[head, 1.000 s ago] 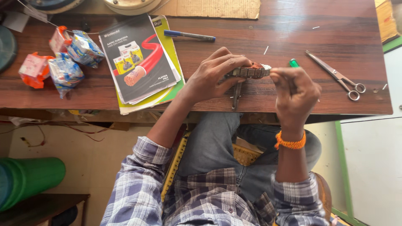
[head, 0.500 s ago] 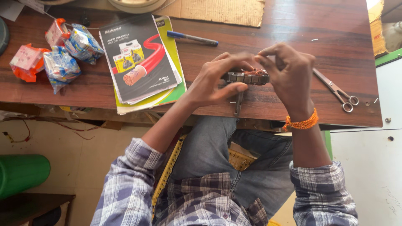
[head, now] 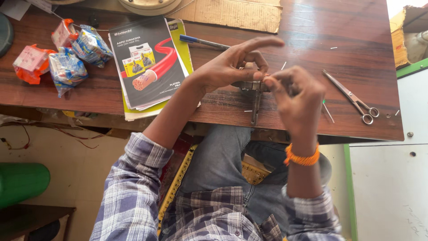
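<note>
— How are the arms set?

— Both forearms reach up over the desk edge, wrists bent inward.

— And the hands?

— The left hand grips a small metal tool against the desk, index finger stretched out. The right hand pinches at its right end, fingers curled. Scissors lie right of them, a pen beyond the left.

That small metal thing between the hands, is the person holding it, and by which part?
Yes. The left hand grips the small metal part at its left end, and the right hand pinches its right end. What it is cannot be told.
</note>
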`<action>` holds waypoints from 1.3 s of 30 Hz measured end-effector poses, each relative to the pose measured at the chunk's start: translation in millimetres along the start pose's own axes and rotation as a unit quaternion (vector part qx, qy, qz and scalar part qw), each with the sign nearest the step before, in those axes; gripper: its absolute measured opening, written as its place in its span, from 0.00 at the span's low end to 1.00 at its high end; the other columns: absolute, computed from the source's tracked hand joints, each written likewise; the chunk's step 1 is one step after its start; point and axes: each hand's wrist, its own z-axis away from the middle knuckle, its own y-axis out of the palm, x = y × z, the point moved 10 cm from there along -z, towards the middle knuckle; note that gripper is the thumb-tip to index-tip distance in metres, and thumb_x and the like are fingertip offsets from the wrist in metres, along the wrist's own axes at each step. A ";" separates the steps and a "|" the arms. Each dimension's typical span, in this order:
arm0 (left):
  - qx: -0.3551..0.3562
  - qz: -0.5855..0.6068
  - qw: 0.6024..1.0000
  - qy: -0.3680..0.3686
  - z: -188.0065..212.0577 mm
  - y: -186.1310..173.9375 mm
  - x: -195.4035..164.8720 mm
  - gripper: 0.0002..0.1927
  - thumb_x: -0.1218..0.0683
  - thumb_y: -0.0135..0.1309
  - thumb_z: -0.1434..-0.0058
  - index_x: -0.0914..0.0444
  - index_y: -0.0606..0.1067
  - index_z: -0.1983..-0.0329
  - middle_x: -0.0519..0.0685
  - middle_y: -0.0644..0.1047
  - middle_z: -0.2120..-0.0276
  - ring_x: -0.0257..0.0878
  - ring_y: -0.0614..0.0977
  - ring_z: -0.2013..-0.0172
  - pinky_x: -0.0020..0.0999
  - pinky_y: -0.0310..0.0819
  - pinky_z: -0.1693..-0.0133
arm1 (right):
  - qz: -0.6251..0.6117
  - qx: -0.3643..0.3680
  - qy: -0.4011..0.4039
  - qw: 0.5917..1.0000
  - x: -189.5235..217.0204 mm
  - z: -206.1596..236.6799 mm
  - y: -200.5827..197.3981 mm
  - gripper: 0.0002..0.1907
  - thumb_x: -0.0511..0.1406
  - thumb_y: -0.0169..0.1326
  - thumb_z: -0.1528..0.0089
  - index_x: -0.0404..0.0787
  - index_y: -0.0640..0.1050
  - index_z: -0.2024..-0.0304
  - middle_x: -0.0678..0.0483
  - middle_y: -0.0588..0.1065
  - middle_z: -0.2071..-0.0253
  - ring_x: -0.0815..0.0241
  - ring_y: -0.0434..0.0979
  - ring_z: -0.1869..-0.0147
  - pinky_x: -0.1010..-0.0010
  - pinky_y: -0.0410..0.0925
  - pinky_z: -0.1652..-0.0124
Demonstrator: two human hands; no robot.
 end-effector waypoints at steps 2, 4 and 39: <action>0.031 0.005 0.999 -0.003 -0.7 -0.2 4.9 0.36 0.50 0.67 0.32 0.62 0.65 0.26 0.45 0.79 0.57 0.30 0.79 0.53 0.27 0.76 0.45 | -0.004 -0.033 -0.008 0.999 3.0 19.2 3.4 0.06 0.32 0.65 0.33 0.36 0.81 0.62 0.62 0.72 0.71 0.75 0.63 0.70 0.77 0.58 0.70; 0.025 -0.004 1.000 -0.007 -2.5 -4.5 10.0 0.29 0.51 0.66 0.33 0.63 0.71 0.32 0.44 0.79 0.57 0.30 0.80 0.52 0.27 0.76 0.44 | -0.022 -0.066 0.011 0.998 -4.8 34.3 7.6 0.06 0.32 0.65 0.33 0.36 0.80 0.62 0.63 0.69 0.72 0.75 0.60 0.70 0.77 0.54 0.70; -0.202 -0.537 0.795 0.197 30.8 57.9 -44.1 0.23 0.49 0.71 0.41 0.55 0.76 0.45 0.42 0.79 0.50 0.40 0.80 0.54 0.38 0.80 0.53 | -0.002 -0.082 0.034 0.996 -43.3 44.6 -44.1 0.04 0.29 0.65 0.32 0.34 0.83 0.57 0.56 0.80 0.65 0.75 0.66 0.69 0.77 0.58 0.69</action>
